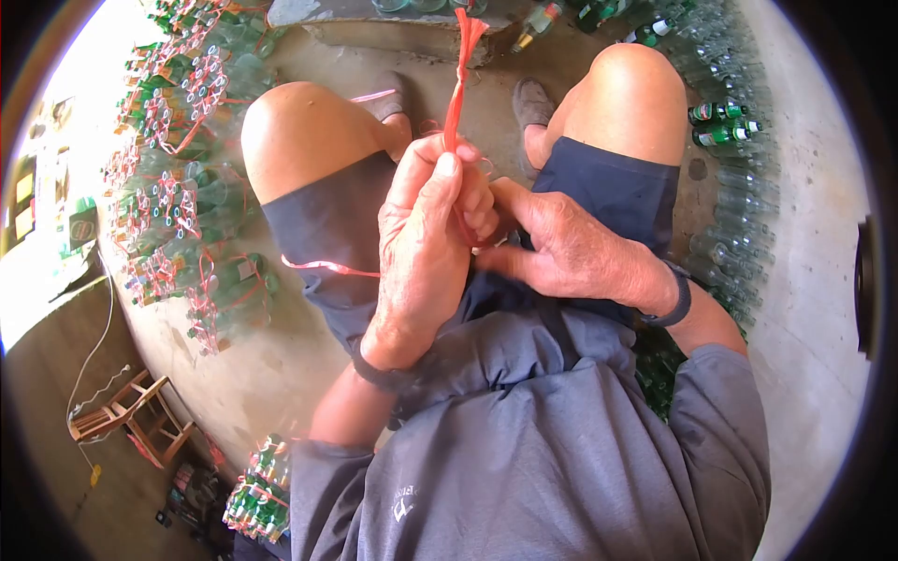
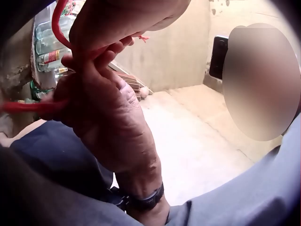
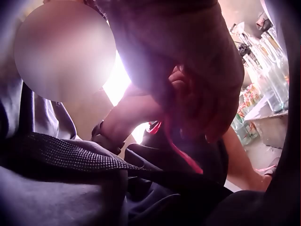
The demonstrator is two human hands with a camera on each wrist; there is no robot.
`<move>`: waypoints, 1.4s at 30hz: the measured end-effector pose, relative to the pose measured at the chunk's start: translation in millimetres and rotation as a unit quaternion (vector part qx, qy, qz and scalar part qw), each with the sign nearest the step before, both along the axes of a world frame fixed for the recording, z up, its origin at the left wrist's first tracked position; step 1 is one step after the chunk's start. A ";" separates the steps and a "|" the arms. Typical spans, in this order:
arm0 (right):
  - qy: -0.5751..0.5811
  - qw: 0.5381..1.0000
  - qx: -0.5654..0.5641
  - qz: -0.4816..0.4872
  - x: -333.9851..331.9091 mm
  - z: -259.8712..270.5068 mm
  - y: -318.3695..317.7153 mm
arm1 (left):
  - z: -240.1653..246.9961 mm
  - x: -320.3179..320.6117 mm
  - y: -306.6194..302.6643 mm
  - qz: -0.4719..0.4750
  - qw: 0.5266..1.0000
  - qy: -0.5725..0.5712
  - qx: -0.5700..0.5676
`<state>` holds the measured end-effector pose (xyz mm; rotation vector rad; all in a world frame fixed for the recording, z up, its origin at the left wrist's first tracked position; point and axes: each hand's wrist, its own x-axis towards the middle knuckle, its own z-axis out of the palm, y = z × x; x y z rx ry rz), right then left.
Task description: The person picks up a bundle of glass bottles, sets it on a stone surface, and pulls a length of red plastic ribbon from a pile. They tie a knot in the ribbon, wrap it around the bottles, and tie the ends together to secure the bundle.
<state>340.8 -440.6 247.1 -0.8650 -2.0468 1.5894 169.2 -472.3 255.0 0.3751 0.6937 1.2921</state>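
Note:
Upright in the left hand [image 1: 421,220] is a strand of red plastic twine [image 1: 459,98], gripped between the thumb and curled fingers. Its frayed top end sticks up above the fist. The right hand [image 1: 575,245] is close against the left one, thumb and fingers pinching the twine's lower part, mostly hidden between the hands. A lighter pink-red length [image 1: 332,267] trails out to the left across the thigh. In the left wrist view, red twine [image 2: 33,107] also extends leftward from the right hand's fingers. The right wrist view shows a red strand [image 3: 183,155] hanging below the hands.
Bundles of green and clear bottles tied with red twine [image 1: 168,201] stand on the left floor. Rows of loose bottles [image 1: 734,215] line the right wall. A low grey slab [image 1: 374,35] lies ahead of the feet. A wooden stool [image 1: 140,416] is at lower left.

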 end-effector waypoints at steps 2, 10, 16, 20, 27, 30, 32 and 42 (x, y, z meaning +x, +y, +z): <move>-0.081 0.990 -0.108 -0.036 -0.8 8.0 3.2 | 0.2 0.0 -0.3 0.013 1.000 0.017 -0.001; -0.006 0.984 -0.166 -0.058 20.7 32.7 19.5 | -5.9 -5.2 -0.5 0.047 0.970 0.239 0.017; 0.141 0.917 -0.363 -0.089 39.7 39.5 28.8 | 6.7 -13.6 -6.8 -0.007 0.966 0.255 -0.050; 0.257 0.900 -0.348 -0.058 54.2 42.5 37.7 | 8.7 -21.5 -11.1 -0.035 0.960 0.277 -0.028; 0.432 0.829 -0.254 -0.249 42.3 67.8 48.0 | 16.4 -31.8 -22.8 -0.052 0.928 0.370 -0.002; 0.525 0.775 -0.353 0.014 55.3 57.3 58.2 | 8.1 -35.4 -31.2 -0.047 0.927 0.373 0.002; 0.495 0.806 -0.324 -0.020 57.9 52.9 59.1 | 13.6 -38.4 -35.9 -0.052 0.922 0.384 0.005; 0.317 0.918 -0.155 -0.182 51.9 54.0 48.3 | 24.7 -45.4 -45.8 -0.054 0.877 0.464 0.115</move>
